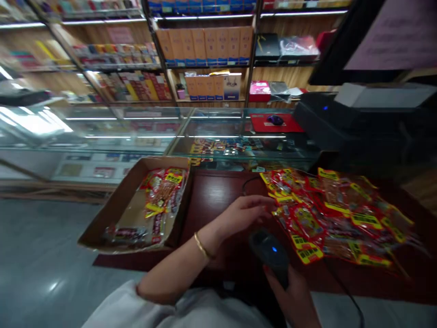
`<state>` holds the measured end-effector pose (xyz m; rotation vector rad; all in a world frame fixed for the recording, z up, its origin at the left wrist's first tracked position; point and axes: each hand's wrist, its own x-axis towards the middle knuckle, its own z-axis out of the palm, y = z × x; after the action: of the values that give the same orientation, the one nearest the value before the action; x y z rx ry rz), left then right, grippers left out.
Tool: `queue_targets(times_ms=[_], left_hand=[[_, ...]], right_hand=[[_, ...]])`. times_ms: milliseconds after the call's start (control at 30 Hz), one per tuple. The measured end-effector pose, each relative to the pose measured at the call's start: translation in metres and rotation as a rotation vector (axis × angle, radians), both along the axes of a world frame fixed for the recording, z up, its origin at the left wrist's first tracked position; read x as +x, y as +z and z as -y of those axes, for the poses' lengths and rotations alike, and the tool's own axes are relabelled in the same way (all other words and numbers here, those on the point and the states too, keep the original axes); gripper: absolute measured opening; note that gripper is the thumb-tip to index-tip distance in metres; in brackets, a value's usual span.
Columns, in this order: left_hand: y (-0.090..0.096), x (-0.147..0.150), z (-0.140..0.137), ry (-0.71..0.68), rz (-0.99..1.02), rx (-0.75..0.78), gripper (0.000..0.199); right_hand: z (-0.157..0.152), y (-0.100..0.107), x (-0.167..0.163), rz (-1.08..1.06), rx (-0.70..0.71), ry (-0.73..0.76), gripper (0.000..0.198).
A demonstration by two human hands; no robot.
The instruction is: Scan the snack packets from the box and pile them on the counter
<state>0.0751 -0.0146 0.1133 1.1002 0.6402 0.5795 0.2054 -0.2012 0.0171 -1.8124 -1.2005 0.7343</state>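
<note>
My right hand (293, 291) is wrapped round the handle of a black barcode scanner (269, 251), which shows a small blue light. My left hand (244, 212), with a gold bangle (202, 246) on its wrist, reaches across to the near edge of a pile of red and yellow snack packets (307, 221). Its fingers are loosely stretched and apart, and their tips meet the packets' left edge in the picture; whether they touch is blurred. To the left stands a shallow cardboard box (128, 205) with several more snack packets (164, 189) in it.
The dark red table (213, 191) lies under the box and the pile. A glass display counter (218, 118) runs behind it, bearing a mouse (275, 120) on a red mat (256, 123). A monitor (337, 41) and dark equipment (341, 132) loom at right. A cable (348, 291) hangs over the front edge.
</note>
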Motion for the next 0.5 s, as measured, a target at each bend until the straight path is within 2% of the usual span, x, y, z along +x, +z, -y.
queue_targets(times_ms=[67, 133, 200, 267, 333, 400, 500], left_hand=[[0.012, -0.062, 0.006, 0.113, -0.079, 0.096, 0.029], [0.023, -0.123, 0.001, 0.310, -0.226, 0.194, 0.030], [0.027, -0.182, -0.014, 0.530, -0.396, 0.267, 0.032], [0.024, -0.236, -0.037, 0.671, -0.620, 0.348, 0.032], [0.018, -0.282, -0.065, 0.715, -0.885, 0.448, 0.030], [0.010, -0.315, -0.092, 0.677, -1.128, 0.531, 0.027], [-0.002, -0.336, -0.125, 0.598, -1.297, 0.561, 0.018]], right_hand=[[-0.003, -0.007, 0.002, 0.011, -0.020, 0.012, 0.046], [-0.007, -0.013, 0.004, 0.031, -0.025, 0.021, 0.051], [-0.012, -0.015, 0.005, 0.071, -0.037, 0.036, 0.053], [-0.017, -0.015, 0.006, 0.114, -0.055, 0.066, 0.051], [-0.022, -0.014, 0.007, 0.144, -0.074, 0.113, 0.050], [-0.026, -0.014, 0.007, 0.167, -0.083, 0.144, 0.050], [-0.029, -0.017, 0.008, 0.199, -0.052, 0.153, 0.056]])
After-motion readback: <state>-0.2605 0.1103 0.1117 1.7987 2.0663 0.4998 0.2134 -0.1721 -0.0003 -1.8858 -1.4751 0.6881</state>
